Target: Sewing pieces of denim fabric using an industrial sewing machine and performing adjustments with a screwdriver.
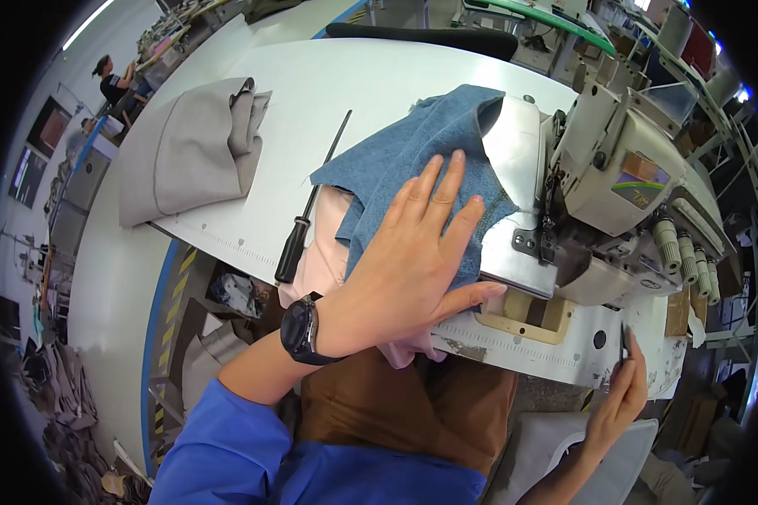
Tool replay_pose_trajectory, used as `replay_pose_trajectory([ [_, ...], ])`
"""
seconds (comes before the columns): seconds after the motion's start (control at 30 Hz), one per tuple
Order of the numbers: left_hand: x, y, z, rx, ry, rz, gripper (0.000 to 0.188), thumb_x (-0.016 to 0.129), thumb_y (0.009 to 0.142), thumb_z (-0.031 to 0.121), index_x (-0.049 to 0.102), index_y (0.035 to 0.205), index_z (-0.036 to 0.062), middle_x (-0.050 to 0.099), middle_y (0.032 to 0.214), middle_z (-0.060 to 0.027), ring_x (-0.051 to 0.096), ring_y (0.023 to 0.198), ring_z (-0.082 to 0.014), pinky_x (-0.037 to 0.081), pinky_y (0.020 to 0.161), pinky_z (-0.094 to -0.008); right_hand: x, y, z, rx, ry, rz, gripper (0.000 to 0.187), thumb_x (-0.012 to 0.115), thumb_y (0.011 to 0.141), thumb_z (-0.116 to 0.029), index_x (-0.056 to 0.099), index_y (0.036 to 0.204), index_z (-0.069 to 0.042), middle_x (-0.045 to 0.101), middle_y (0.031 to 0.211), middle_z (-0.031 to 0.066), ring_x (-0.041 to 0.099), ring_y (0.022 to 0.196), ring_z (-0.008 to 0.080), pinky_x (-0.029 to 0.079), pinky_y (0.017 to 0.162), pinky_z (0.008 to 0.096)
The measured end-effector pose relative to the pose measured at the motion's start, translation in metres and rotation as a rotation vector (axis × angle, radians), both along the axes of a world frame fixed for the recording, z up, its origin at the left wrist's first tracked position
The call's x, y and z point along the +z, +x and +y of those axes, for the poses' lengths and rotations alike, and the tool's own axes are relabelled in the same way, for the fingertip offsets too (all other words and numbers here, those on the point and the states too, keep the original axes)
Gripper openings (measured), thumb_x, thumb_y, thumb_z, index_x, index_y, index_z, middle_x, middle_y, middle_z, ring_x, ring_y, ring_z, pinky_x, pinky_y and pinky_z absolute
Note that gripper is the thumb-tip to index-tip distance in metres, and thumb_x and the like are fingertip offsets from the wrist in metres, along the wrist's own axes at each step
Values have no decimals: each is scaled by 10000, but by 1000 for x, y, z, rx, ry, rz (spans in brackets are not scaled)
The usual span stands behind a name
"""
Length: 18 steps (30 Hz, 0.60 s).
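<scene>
My left hand (421, 236) lies flat, fingers stretched out, on a folded piece of blue denim (455, 118). The denim rests on the white sewing table, its right edge beside the metal plate (514, 147) of an overlock sewing machine (619, 181). Pale pink cloth (324, 244) shows under the denim and hangs over the table's near edge. At the table's front right edge, my right hand (619, 396) is closed around a slim dark tool (625, 341); its exact kind cannot be made out.
Left of the denim lies a screwdriver (295, 244) with a black handle. Folded grey fabric (198, 151) sits at the table's left end. Grey cloth (598, 446) lies below the table at right. Another person (116, 84) sits far off at the upper left.
</scene>
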<state>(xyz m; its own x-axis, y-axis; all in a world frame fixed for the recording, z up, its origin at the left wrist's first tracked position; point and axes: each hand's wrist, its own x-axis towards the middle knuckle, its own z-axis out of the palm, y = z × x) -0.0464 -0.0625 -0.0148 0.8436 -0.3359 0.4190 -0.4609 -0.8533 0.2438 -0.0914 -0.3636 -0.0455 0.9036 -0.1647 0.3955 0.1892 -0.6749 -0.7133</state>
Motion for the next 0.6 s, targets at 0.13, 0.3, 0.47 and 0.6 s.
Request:
replay_pose_trajectory([
  [0.13, -13, 0, 4, 2, -72, -19, 650, 606, 808, 414, 396, 1238, -26, 222, 1399, -312, 234, 1285, -469, 227, 1025, -508, 54, 7, 68, 257, -274, -159, 240, 618, 796, -5, 606, 1035, 8, 509, 715, 51, 431, 541, 130, 328, 482, 237],
  [0.3, -21, -1, 6, -4, -138, -82, 625, 634, 793, 380, 410, 1228, -8, 257, 1403, -278, 267, 1289, -431, 227, 1027, -505, 49, 49, 119, 272, -207, -215, 197, 683, 747, -16, 615, 930, 8, 601, 794, 87, 541, 575, 174, 416, 499, 264],
  [0.47, -25, -1, 11, -50, -258, -159, 416, 649, 785, 297, 525, 1081, 34, 479, 1292, -185, 437, 1213, -333, 250, 1029, -470, 34, 60, 122, 314, -303, -368, 207, 701, 738, -18, 608, 921, 12, 614, 806, 98, 568, 599, 175, 427, 497, 251],
  [0.6, -37, -20, 28, -290, -241, -236, 163, 637, 787, 206, 572, 875, 85, 629, 1109, -87, 560, 1091, -234, 279, 1022, -426, 28, 17, 101, 243, -232, -220, 256, 708, 723, 15, 598, 954, 29, 585, 736, 81, 528, 573, 142, 402, 498, 220],
])
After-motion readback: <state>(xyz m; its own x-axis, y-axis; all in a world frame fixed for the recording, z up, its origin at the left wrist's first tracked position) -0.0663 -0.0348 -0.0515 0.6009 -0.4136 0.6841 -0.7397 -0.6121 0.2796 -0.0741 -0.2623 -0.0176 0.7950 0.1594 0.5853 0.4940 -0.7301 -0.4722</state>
